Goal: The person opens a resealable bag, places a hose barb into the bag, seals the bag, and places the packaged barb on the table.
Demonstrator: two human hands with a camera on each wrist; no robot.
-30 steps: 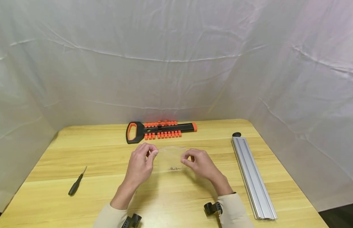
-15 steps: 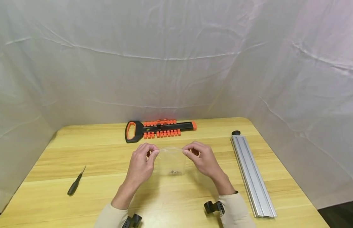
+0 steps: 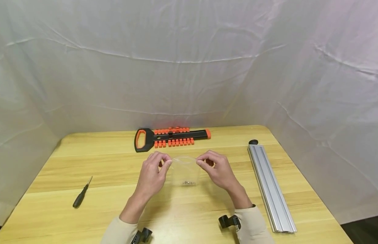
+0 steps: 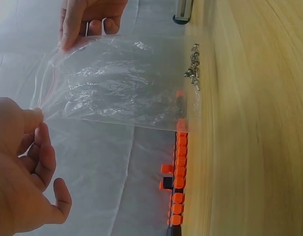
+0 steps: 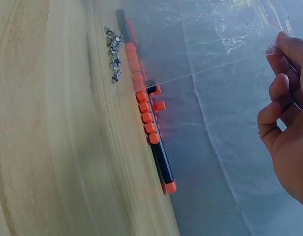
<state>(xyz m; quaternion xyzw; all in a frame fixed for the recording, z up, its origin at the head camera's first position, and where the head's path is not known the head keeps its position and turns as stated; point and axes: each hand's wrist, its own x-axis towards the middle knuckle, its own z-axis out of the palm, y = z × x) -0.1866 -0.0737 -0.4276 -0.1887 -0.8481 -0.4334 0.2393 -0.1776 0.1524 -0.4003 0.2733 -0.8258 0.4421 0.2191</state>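
A clear plastic zip bag (image 3: 185,171) hangs upright between my two hands, its mouth bowed apart at the top. Several small metal screws (image 4: 194,68) lie gathered along its bottom edge; the right wrist view shows these screws (image 5: 113,54) too. My left hand (image 3: 151,173) pinches the left top corner between thumb and forefinger. At the opposite top corner my right hand (image 3: 218,169) pinches the bag the same way, its other fingers curled loosely.
Beyond the hands lies a black and orange rack with a loop handle (image 3: 148,140). To the left is a dark-handled screwdriver (image 3: 81,196). A long aluminium profile (image 3: 271,189) with a black knob (image 3: 253,142) lies on the right. Pale curtains (image 3: 176,84) surround the wooden table (image 3: 115,169).
My right hand has moved up from the bag's right side to its top corner and pinches it there. The bag's mouth has spread wider. My left hand has kept its pinch.
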